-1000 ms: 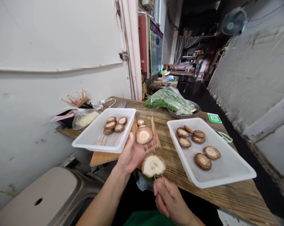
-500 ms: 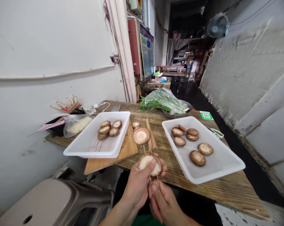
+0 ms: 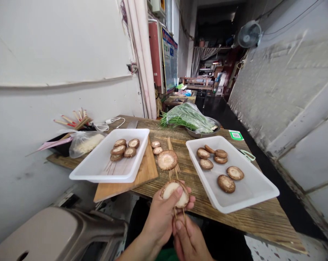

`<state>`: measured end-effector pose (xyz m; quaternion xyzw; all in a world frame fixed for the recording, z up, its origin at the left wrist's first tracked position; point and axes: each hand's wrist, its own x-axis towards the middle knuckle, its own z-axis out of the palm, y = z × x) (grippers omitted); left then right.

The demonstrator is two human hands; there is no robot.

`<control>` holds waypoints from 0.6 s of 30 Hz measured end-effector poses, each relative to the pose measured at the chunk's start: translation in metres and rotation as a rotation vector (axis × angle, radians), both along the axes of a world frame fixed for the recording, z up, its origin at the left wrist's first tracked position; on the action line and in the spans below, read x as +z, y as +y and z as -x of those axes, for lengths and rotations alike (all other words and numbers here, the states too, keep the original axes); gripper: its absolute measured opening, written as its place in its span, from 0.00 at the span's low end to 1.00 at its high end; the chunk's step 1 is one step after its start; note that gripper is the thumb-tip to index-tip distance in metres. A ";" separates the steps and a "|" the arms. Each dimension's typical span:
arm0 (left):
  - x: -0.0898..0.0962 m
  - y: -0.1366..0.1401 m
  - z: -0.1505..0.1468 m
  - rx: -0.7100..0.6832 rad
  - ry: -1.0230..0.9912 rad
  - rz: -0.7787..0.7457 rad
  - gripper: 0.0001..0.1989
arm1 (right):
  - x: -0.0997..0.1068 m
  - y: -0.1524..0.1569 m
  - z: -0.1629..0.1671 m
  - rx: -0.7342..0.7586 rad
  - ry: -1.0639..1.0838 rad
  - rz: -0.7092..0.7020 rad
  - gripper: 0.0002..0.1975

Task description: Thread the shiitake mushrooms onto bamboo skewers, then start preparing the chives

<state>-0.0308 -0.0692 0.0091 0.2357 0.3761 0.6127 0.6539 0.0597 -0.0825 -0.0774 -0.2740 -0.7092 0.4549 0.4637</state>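
Note:
My left hand [image 3: 160, 217] is closed around a mushroom cap [image 3: 168, 191], thumb across its pale underside and fingers behind it. Two thin wooden skewers [image 3: 184, 216] run through this cap. Below it, my right hand [image 3: 188, 237] pinches their lower ends. Farther up the same skewers sits another mushroom cap [image 3: 167, 160], its pale gilled side facing up. Behind that cap a bundle of loose skewers [image 3: 169, 144] lies on the wooden table, beside two small mushrooms [image 3: 158, 150].
On the left, a white tray [image 3: 82, 174] holding skewered mushrooms rests partly on a cutting board [image 3: 144, 177]. Another white tray [image 3: 251, 192] with several mushrooms stands right. Bagged green stalks [image 3: 185, 116] lie over a metal bowl [image 3: 207, 133] behind. A stool [image 3: 44, 232] is at lower left.
The skewered caps and both hands have shifted slightly right and down in the view. More skewer shows between the held cap and my right hand. The camera has moved slightly.

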 end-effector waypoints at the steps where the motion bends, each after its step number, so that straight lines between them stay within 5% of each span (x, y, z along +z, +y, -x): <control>1: 0.000 0.000 0.000 0.000 0.000 0.001 0.14 | -0.001 0.000 -0.001 -0.005 -0.010 -0.005 0.15; 4: 0.000 0.002 0.000 0.008 -0.010 0.009 0.14 | -0.003 -0.003 0.000 -0.019 -0.022 0.020 0.15; 9: 0.003 0.005 0.006 0.050 -0.019 -0.042 0.11 | -0.002 -0.014 0.010 -0.018 0.049 0.259 0.20; 18: 0.001 0.005 0.002 0.009 -0.035 -0.093 0.10 | 0.002 -0.018 0.016 -0.283 0.103 0.273 0.24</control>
